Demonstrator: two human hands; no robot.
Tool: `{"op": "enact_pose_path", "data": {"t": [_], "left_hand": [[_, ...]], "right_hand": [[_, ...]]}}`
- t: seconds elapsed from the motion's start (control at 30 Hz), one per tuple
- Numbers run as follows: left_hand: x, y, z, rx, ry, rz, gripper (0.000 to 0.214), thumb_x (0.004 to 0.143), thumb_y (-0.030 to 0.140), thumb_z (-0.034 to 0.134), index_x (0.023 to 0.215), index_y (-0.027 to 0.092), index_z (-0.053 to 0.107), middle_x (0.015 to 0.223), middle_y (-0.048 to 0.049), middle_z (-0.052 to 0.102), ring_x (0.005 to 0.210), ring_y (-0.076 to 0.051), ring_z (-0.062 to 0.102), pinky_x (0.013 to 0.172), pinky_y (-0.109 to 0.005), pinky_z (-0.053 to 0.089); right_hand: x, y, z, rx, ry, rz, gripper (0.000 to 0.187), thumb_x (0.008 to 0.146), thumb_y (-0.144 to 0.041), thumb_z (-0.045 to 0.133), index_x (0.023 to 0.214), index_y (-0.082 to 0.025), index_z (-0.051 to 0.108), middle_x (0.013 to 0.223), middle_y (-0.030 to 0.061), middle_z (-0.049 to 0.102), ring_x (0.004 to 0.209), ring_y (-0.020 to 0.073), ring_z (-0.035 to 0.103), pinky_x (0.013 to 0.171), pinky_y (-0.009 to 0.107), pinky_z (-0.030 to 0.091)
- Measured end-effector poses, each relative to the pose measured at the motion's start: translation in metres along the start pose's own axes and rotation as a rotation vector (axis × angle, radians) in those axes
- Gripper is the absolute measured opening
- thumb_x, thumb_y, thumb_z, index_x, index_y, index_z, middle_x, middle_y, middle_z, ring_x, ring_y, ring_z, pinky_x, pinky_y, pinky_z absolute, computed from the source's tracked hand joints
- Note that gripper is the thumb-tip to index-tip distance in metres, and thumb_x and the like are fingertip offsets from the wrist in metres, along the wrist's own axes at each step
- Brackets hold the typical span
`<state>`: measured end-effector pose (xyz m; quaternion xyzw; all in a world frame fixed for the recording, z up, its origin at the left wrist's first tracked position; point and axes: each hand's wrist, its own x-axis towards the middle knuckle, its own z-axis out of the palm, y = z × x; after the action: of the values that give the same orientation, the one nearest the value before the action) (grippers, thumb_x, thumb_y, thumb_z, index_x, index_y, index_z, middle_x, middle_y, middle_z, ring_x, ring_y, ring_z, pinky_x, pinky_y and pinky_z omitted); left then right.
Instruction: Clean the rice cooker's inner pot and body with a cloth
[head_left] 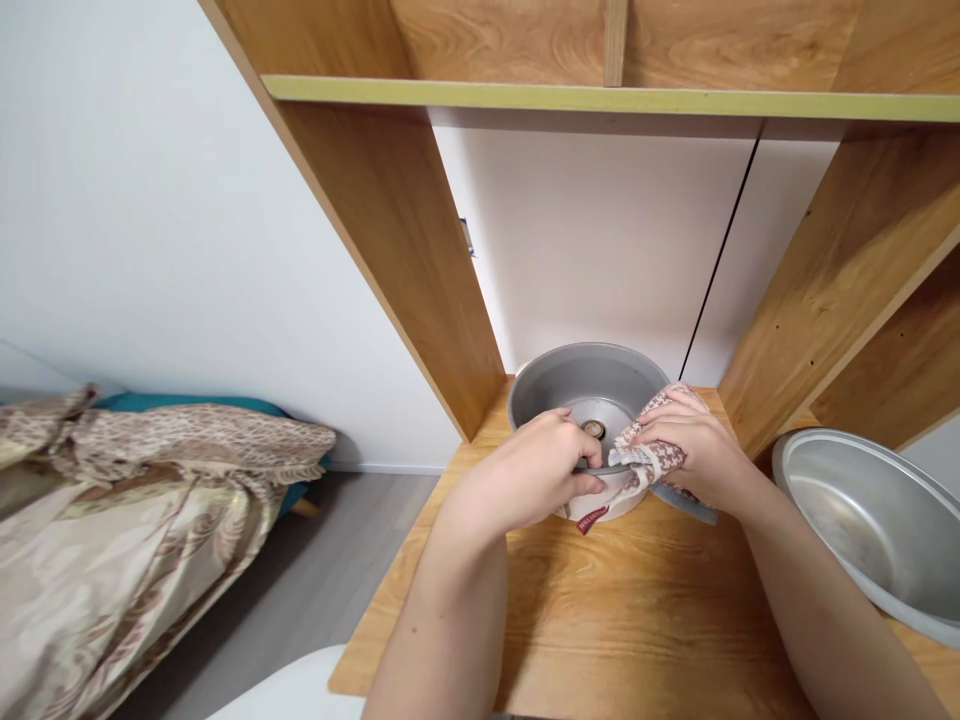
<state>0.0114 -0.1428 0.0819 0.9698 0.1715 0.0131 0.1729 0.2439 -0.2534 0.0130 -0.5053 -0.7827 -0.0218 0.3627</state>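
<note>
A rice cooker body (555, 388) stands on the wooden desk, its grey inside open to view and a round heating plate with a central button at the bottom. My left hand (544, 462) pinches the near rim between thumb and fingers. In my right hand (694, 450) is a bunched, brown-and-white patterned cloth (660, 458), pressed over the right part of the rim. One end of the cloth, with a small red label, hangs down the cooker's front. Part of the near wall is hidden by the cloth and hands.
A silver metal inner pot (855, 500) sits on the desk (637, 600) to the right. Wooden side panels and a yellow-edged shelf (525, 97) frame the space. At left is a bed (150, 540) with patterned bedding; a white rounded surface (300, 690) shows below.
</note>
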Motion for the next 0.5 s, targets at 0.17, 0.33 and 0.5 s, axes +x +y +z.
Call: {"op": "enact_pose_path", "data": {"t": [0.17, 0.33, 0.5], "left_hand": [[0.000, -0.002, 0.002, -0.041, -0.014, -0.021, 0.015, 0.091, 0.021, 0.076, 0.076, 0.022, 0.075, 0.076, -0.0011, 0.073, 0.104, -0.024, 0.062, 0.087, -0.032, 0.044], [-0.001, 0.001, 0.001, -0.014, 0.009, -0.065, 0.011, 0.090, 0.027, 0.076, 0.081, 0.022, 0.074, 0.080, -0.0035, 0.072, 0.106, -0.027, 0.064, 0.081, -0.033, 0.043], [0.003, 0.008, -0.002, 0.011, -0.014, -0.137, 0.016, 0.087, 0.025, 0.069, 0.072, 0.021, 0.067, 0.075, -0.0020, 0.069, 0.082, -0.021, 0.065, 0.067, -0.032, 0.036]], "right_hand": [[-0.004, -0.001, -0.015, 0.152, -0.043, 0.115, 0.038, 0.092, -0.013, 0.066, 0.121, -0.033, 0.080, 0.128, 0.0045, 0.078, 0.143, 0.0321, 0.058, 0.127, 0.062, 0.033], [-0.007, -0.007, -0.040, 0.417, 0.394, 0.585, 0.033, 0.086, -0.040, 0.081, 0.114, -0.024, 0.082, 0.117, 0.0076, 0.082, 0.114, 0.0316, 0.076, 0.105, 0.050, 0.058], [-0.008, -0.012, -0.051, 0.514, 0.983, 0.862, 0.058, 0.076, -0.066, 0.084, 0.108, -0.018, 0.078, 0.106, 0.0104, 0.082, 0.095, 0.0299, 0.078, 0.081, 0.041, 0.064]]}}
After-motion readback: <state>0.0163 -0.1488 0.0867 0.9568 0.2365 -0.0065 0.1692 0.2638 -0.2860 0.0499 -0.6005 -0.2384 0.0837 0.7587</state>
